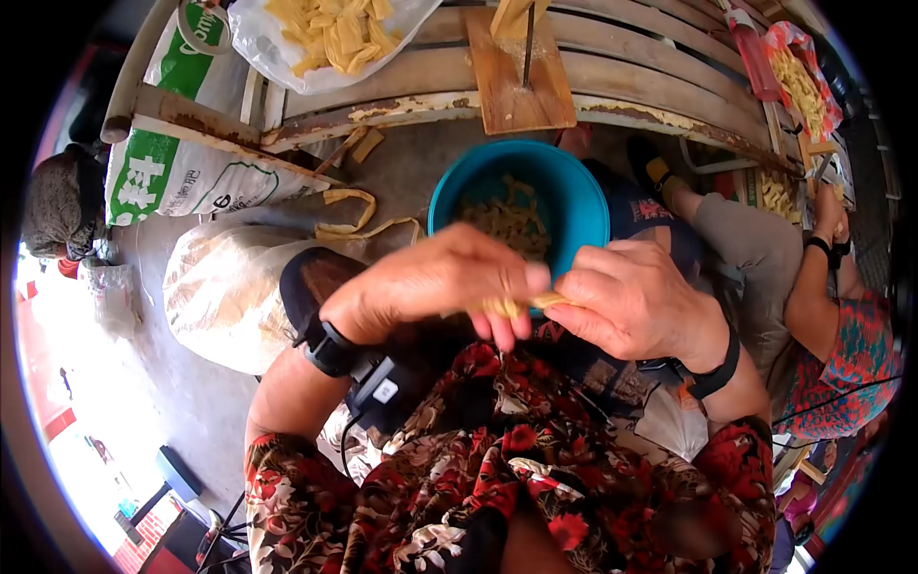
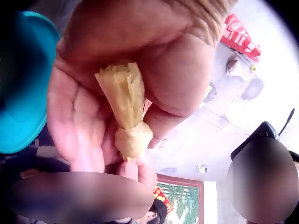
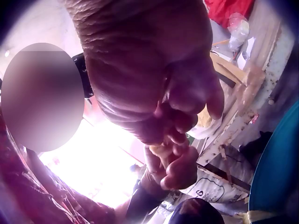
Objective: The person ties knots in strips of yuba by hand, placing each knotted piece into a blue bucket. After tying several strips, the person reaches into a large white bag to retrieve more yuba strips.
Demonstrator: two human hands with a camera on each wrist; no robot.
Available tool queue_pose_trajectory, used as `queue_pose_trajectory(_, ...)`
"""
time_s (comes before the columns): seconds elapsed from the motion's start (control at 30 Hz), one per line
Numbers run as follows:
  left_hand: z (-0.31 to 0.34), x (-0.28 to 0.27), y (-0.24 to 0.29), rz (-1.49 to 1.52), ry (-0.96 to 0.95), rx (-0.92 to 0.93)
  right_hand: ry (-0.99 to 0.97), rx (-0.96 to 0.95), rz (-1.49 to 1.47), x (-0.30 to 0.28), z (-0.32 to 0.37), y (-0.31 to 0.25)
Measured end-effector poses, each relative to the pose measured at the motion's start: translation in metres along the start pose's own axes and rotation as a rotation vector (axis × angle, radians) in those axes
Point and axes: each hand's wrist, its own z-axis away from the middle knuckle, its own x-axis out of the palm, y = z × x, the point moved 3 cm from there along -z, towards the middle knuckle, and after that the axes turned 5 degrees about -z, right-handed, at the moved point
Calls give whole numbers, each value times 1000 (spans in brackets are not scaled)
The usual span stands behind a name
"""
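Note:
A knotted strip of pale yellow tofu skin (image 2: 129,100) runs between the two hands, its layered end fanned out in the left palm. The left hand (image 1: 449,282), slightly blurred, curls around it, thumb and fingers close to the knot (image 2: 134,140). At the strip's other end, the right hand (image 1: 636,297) pinches it between thumb and bent fingers. In the right wrist view the right hand (image 3: 154,79) covers most of the strip. Just beyond both hands a blue-green basin (image 1: 583,177) holds several similar pale knots (image 1: 512,215).
A slatted bench (image 1: 631,72) spans the far side, bearing a wooden board with an upright rod (image 1: 516,110) and a plastic bag of yellow strips (image 1: 335,33). White-green sacks (image 1: 220,182) stand left. Another person's arm (image 1: 813,287) shows at right.

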Motion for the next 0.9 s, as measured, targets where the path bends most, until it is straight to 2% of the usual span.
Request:
queue_pose_trajectory(0.03, 1, 6, 6, 42, -65, -21, 0, -16, 38, -2, -2, 1)
queue_pose_trajectory(0.13, -2, 6, 5, 37, -89, -63, -28, -63, -6, -5, -3, 8)
queue_pose_trajectory(0.17, 0, 6, 5, -75, -59, 0, -78, -79, -18, -6, -1, 10)
queue_pose_trajectory(0.23, 18, 7, 16, -369, -25, 165, -84, -297, 17, -12, 4, 7)
queue_pose_trajectory(0.27, 24, 2, 21, -460, 0, 199, -40, -308, -26, -13, 5, 4)
queue_pose_trajectory(0.3, 23, -2, 15, -499, 14, 252, -58, -102, -171, -8, 10, 9)
queue_pose_trajectory(0.37, 17, -13, 11, -442, 107, 156, -78, -195, -93, 0, 6, 27)
queue_pose_trajectory(0.43, 2, -31, 14, -353, 180, 59, -153, 120, -225, -6, -6, 51)
queue_pose_trajectory(0.47, -8, -44, 15, -439, 259, 127, -108, 258, -331, -10, -14, 63)
queue_pose_trajectory(0.5, -16, -51, 25, -358, 354, 89, -48, 289, -382, -13, -20, 79)
queue_pose_trajectory(0.57, -34, -72, 45, -361, 557, 177, 25, 553, -564, -24, -37, 106)
queue_pose_trajectory(0.63, -57, -96, 51, -472, 661, 315, 121, 617, -426, -33, -55, 124)
queue_pose_trajectory(0.67, -66, -103, 56, -592, 766, 403, 224, 576, -295, -34, -62, 133)
queue_pose_trajectory(0.8, -90, -122, 73, -805, 1009, 444, 403, 574, -84, -33, -82, 154)
queue_pose_trajectory(0.9, -93, -130, 67, -912, 1162, 378, 393, 621, 149, -27, -68, 178)
